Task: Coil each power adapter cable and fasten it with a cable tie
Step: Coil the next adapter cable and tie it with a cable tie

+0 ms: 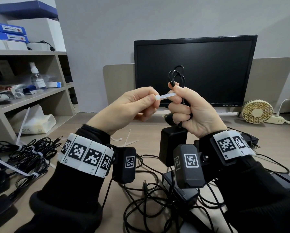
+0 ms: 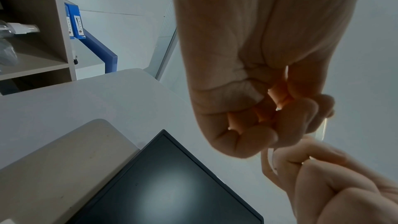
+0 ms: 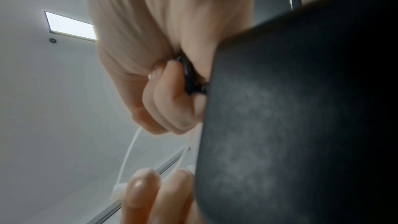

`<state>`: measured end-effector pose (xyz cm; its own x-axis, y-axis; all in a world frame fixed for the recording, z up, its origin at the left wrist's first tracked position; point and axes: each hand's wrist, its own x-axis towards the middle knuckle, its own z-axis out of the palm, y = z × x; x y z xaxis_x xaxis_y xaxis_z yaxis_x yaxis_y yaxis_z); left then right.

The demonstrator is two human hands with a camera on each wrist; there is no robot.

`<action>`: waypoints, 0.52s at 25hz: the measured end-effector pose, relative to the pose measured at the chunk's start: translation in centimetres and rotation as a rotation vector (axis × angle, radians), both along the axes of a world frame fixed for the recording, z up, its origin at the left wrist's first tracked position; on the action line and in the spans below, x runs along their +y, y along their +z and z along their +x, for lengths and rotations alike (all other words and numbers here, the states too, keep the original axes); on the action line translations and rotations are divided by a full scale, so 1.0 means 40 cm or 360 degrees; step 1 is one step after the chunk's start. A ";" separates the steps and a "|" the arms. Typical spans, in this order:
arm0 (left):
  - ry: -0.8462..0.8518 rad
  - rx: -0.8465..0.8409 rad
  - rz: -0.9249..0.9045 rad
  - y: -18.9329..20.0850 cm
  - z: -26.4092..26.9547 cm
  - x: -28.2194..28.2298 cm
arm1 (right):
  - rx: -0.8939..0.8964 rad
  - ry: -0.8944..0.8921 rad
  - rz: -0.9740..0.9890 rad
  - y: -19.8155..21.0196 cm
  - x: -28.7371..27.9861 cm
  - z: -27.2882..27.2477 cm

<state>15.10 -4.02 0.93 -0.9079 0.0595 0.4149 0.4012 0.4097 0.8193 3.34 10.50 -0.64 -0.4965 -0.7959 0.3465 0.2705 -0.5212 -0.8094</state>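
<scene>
My right hand [image 1: 183,105] grips a coiled black adapter cable [image 1: 176,76], whose loops stick up above the fist in front of the monitor. The black adapter block [image 1: 172,145] hangs below that hand; it fills the right of the right wrist view as adapter block [image 3: 301,117]. My left hand [image 1: 141,101] pinches the head end of a white cable tie [image 1: 166,96], which runs across to the right thumb. The tie [image 3: 129,152] loops under the right fingers. In the left wrist view the left hand [image 2: 258,108] is a closed fist.
Loose adapters and tangled black cables [image 1: 157,195] lie on the desk near me. Tied bundles [image 1: 31,153] sit at the left, spare white ties [image 1: 129,138] in the middle. A dark monitor [image 1: 194,69] stands behind, shelves [image 1: 23,81] at the left, a small fan [image 1: 257,113] at the right.
</scene>
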 end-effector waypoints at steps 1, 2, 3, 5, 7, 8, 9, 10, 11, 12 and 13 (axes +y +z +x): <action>-0.0007 -0.0003 0.0012 -0.001 0.000 0.000 | 0.0030 -0.0015 0.0004 0.001 0.002 0.000; -0.0025 -0.0006 0.0036 -0.001 -0.001 0.001 | 0.0065 -0.0038 0.0017 0.002 0.003 0.002; -0.0049 -0.0007 0.0059 -0.002 -0.001 0.003 | 0.0102 -0.0068 0.0041 0.003 0.002 0.005; -0.0066 -0.0006 0.0051 -0.005 -0.005 0.008 | 0.0157 -0.0106 0.0092 0.003 -0.003 0.014; -0.0021 -0.0020 -0.0013 -0.008 -0.009 0.009 | 0.0205 -0.0105 0.0109 0.005 -0.009 0.021; -0.0006 -0.0027 -0.0017 -0.009 -0.009 0.008 | 0.0209 -0.0115 0.0107 0.007 -0.010 0.023; -0.0009 -0.0023 0.0007 -0.010 -0.009 0.005 | 0.0189 -0.0126 0.0098 0.009 -0.009 0.024; -0.0029 -0.0013 0.0052 -0.008 -0.007 0.001 | 0.0154 -0.0128 0.0081 0.011 -0.007 0.023; -0.0056 -0.0001 0.0102 -0.006 -0.005 -0.002 | 0.0117 -0.0120 0.0064 0.012 -0.005 0.022; -0.0078 0.0008 0.0138 -0.003 -0.002 -0.004 | 0.0085 -0.0107 0.0050 0.012 -0.004 0.022; -0.0091 0.0017 0.0154 -0.001 0.000 -0.006 | 0.0055 -0.0090 0.0039 0.011 -0.004 0.021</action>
<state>15.11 -4.25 0.90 -0.8998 0.0705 0.4306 0.4304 0.3052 0.8495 4.19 10.34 -0.20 -0.5289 -0.7755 0.3446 0.2132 -0.5145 -0.8306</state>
